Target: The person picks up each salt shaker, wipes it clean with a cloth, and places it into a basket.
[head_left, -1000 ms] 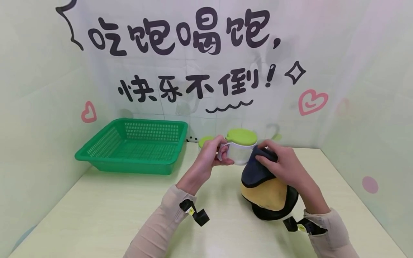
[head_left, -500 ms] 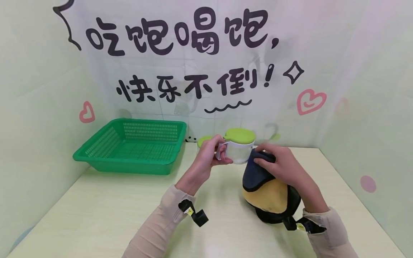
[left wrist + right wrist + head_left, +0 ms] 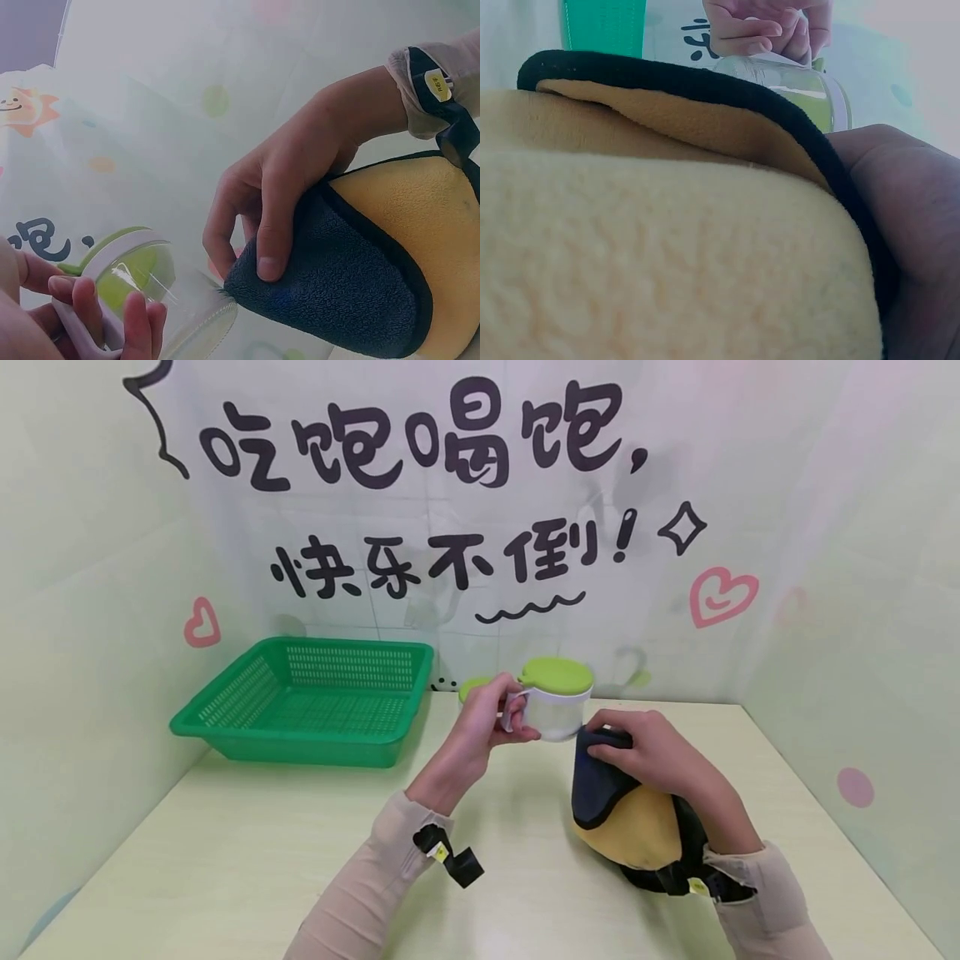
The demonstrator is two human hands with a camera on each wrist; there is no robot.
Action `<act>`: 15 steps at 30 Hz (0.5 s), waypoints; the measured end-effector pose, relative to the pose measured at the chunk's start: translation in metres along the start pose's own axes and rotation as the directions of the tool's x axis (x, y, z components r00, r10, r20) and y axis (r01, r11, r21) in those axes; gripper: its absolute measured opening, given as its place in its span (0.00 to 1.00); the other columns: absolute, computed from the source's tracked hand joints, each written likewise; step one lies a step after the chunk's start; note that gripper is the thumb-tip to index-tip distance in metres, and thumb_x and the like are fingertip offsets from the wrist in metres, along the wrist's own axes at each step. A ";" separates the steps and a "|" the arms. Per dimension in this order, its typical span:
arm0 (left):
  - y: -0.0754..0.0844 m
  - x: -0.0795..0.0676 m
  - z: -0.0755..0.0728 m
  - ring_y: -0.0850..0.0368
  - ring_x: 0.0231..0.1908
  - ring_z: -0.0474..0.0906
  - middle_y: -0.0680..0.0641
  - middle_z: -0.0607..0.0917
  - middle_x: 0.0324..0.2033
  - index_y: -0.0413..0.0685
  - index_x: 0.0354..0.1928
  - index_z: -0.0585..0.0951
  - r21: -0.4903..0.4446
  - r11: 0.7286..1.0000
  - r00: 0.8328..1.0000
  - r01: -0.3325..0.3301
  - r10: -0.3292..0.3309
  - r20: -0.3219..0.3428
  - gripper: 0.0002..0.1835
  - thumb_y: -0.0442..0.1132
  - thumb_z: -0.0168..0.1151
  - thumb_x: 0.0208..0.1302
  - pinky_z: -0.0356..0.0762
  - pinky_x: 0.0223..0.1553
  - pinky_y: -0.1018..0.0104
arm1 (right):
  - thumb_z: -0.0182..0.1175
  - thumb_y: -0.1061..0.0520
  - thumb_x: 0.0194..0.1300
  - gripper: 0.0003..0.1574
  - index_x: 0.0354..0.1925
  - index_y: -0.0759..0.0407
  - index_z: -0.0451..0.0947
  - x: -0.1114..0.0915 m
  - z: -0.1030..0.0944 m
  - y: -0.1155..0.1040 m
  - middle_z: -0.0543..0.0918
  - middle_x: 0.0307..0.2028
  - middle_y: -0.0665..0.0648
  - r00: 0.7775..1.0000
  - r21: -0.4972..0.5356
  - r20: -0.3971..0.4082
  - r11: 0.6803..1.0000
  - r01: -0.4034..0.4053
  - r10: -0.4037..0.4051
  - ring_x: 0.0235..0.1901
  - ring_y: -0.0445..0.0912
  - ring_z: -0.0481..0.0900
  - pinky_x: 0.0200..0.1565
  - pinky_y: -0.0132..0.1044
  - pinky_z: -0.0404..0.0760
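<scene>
My left hand [image 3: 483,714] grips the handle of a clear seasoning jar [image 3: 557,714] with a green lid, lifted off the table. Pinched between the thumb and fingers of my right hand [image 3: 652,750] is a folded cleaning cloth [image 3: 600,781], navy on one side and yellow on the other, with black edging. A corner of the cloth [image 3: 345,277] comes right up to the base of the jar [image 3: 199,319] in the left wrist view. From the right wrist, the yellow side of the cloth [image 3: 675,255] fills most of the view and covers part of the jar [image 3: 780,79].
A green plastic basket [image 3: 360,750] stands at the back left of the pale table [image 3: 262,860]. Behind my left hand shows the green lid of a second jar [image 3: 471,687]. A printed curtain [image 3: 450,635] hangs along the back.
My right hand has moved slightly down, and the cloth with it, from the jar's lower right side towards its base. The left hand and jar have stayed almost still.
</scene>
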State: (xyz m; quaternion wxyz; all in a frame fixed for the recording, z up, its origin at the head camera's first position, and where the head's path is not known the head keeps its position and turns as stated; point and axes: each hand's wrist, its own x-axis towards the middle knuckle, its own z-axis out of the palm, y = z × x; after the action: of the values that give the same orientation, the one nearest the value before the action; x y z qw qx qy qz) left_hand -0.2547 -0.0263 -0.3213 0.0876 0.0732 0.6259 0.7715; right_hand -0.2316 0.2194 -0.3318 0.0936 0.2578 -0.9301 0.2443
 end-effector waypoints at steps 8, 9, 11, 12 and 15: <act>-0.001 0.001 -0.001 0.56 0.16 0.79 0.53 0.70 0.15 0.48 0.20 0.69 0.026 1.000 1.000 0.003 -0.003 0.004 0.14 0.42 0.50 0.64 0.88 0.34 0.63 | 0.69 0.56 0.67 0.10 0.47 0.49 0.85 0.000 -0.001 0.000 0.90 0.42 0.51 0.996 -0.043 -0.086 0.999 0.023 -0.027 0.40 0.46 0.84 0.47 0.48 0.82; -0.001 0.001 -0.001 0.56 0.16 0.79 0.53 0.70 0.14 0.48 0.20 0.69 0.032 0.999 1.000 0.003 -0.004 0.005 0.14 0.42 0.50 0.63 0.88 0.34 0.63 | 0.69 0.56 0.67 0.10 0.47 0.49 0.85 -0.001 -0.001 0.000 0.90 0.42 0.51 0.994 -0.044 -0.108 0.999 0.029 -0.033 0.40 0.46 0.84 0.47 0.48 0.82; -0.001 0.001 -0.001 0.56 0.16 0.79 0.53 0.70 0.13 0.47 0.19 0.69 0.042 0.999 1.000 0.006 -0.006 0.010 0.14 0.42 0.50 0.63 0.87 0.34 0.62 | 0.70 0.57 0.66 0.10 0.47 0.50 0.84 -0.001 -0.002 -0.001 0.90 0.42 0.52 0.986 -0.046 -0.160 0.998 0.037 -0.044 0.40 0.47 0.84 0.47 0.49 0.82; -0.001 0.001 -0.001 0.56 0.16 0.79 0.53 0.70 0.13 0.47 0.19 0.69 0.046 0.999 1.000 0.007 -0.008 0.012 0.14 0.41 0.50 0.63 0.87 0.34 0.62 | 0.70 0.57 0.66 0.10 0.46 0.50 0.84 -0.001 -0.002 -0.001 0.90 0.42 0.52 0.981 -0.045 -0.186 0.998 0.041 -0.048 0.40 0.47 0.84 0.47 0.49 0.82; -0.001 0.001 0.000 0.55 0.16 0.80 0.53 0.70 0.12 0.47 0.18 0.70 0.057 0.998 1.000 0.014 -0.015 0.020 0.15 0.41 0.49 0.63 0.88 0.34 0.61 | 0.70 0.58 0.65 0.11 0.46 0.52 0.84 -0.003 -0.004 -0.002 0.90 0.41 0.53 0.962 -0.044 -0.266 0.998 0.054 -0.064 0.40 0.47 0.84 0.45 0.48 0.82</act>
State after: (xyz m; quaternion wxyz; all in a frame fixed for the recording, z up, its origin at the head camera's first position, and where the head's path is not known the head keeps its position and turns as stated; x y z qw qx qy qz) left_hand -0.2561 -0.0258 -0.3224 0.0974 0.0792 0.6472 0.7519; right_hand -0.2284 0.2213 -0.3285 0.2303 0.2483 -0.9051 0.2570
